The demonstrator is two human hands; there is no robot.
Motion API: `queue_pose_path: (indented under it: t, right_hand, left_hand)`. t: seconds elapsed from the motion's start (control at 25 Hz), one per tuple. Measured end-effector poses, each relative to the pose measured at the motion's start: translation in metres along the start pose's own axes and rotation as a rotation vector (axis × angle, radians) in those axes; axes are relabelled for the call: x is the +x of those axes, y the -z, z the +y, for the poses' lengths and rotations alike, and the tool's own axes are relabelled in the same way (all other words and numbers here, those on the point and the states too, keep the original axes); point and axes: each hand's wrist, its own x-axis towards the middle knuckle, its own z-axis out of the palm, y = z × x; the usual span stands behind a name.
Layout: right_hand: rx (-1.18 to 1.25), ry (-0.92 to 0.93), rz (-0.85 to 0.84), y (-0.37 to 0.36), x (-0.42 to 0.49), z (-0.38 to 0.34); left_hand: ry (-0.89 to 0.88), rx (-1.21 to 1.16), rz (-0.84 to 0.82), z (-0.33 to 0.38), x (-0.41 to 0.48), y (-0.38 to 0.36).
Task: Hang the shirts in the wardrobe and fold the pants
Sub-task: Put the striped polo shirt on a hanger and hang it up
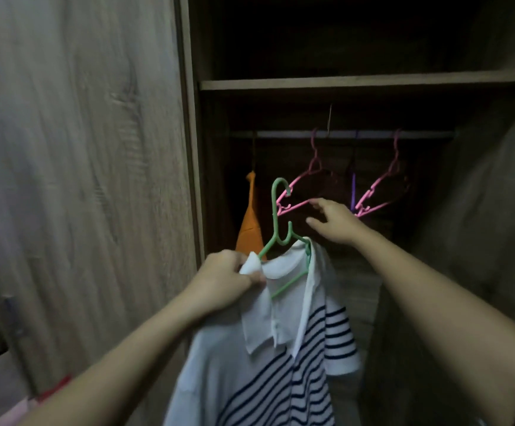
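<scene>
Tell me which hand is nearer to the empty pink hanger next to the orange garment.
Right. The right hand is open with its fingertips at the pink hanger. The left hand is lower, gripping the striped shirt by its collar on the green hanger.

Left hand (225, 279) fisted closed, arm raised, right hand (334, 222) reaching forward, fingers spread

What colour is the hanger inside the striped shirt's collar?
Light green; the hanger shows clearly in the head view, threaded through the white, navy-striped shirt.
</scene>
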Motion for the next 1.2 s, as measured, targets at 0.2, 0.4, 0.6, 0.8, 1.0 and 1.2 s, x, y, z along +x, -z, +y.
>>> queue_pose_path:
  t: [0.2, 0.4, 0.6, 0.8, 1.0, 1.2]
  right_hand:
    - [0.237, -0.225, 0.232, -0.019, 0.046, -0.033]
    - [0.564, -0.439, 0.184, -0.037, 0.094, -0.04]
    - [0.75, -0.489, 0.113, -0.05, 0.118, -0.032]
    - [0.792, -0.518, 0.249, -0.039, 0.11, -0.018]
    - [0.762, -0.429, 0.246, -0.018, 0.091, 0.005]
    - [0.888, -0.32, 0.194, -0.005, 0.068, 0.03]
  left_hand:
    - [0.143, -0.046, 0.061, 0.003, 0.022, -0.031]
    - [0.151, -0.023, 0.175, 0.002, 0.027, -0.04]
    - [0.187, 0.041, 0.241, 0.005, 0.045, -0.043]
    - [0.229, 0.018, 0.248, 0.014, 0.065, -0.054]
    - [0.212, 0.046, 0.254, 0.058, 0.124, -0.04]
    - [0.18, 0.174, 0.346, 0.091, 0.196, -0.015]
